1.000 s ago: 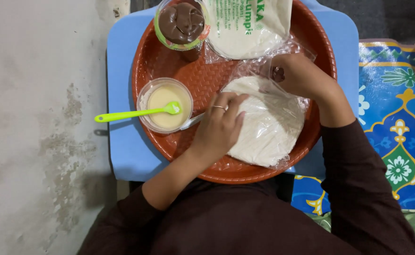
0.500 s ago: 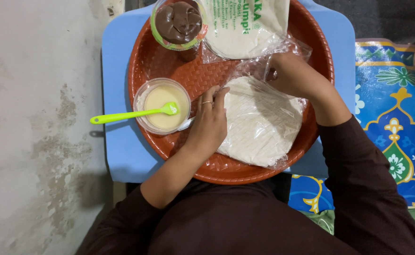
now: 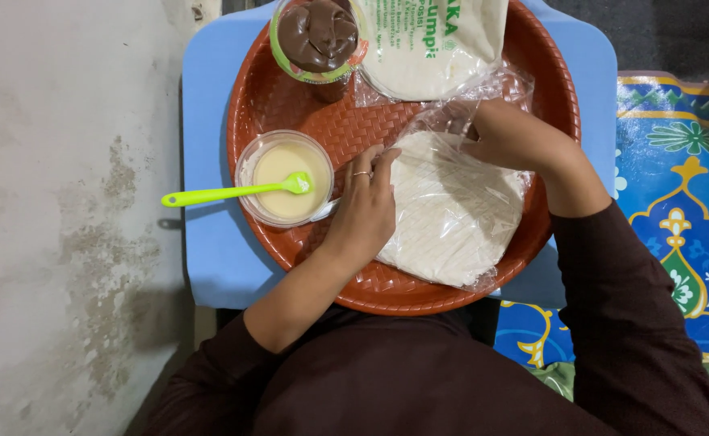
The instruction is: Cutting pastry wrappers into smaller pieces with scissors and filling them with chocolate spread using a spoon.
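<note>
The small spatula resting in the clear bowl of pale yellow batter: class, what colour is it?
The small spatula is bright lime green, clearest in the head view.

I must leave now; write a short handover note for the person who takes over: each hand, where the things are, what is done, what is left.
Left hand: flat on the left edge of the stack of thin white wrappers, holding nothing.
Right hand: at the top edge of the stack, by the opened clear plastic; whether it pinches a sheet cannot be told.
Things: stack on the round red tray; bowl of pale yellow batter with a green spatula left of it; chocolate tub and a sealed wrapper pack at the far side.
Done: pack opened.
Left: no sheet separated yet.
</note>
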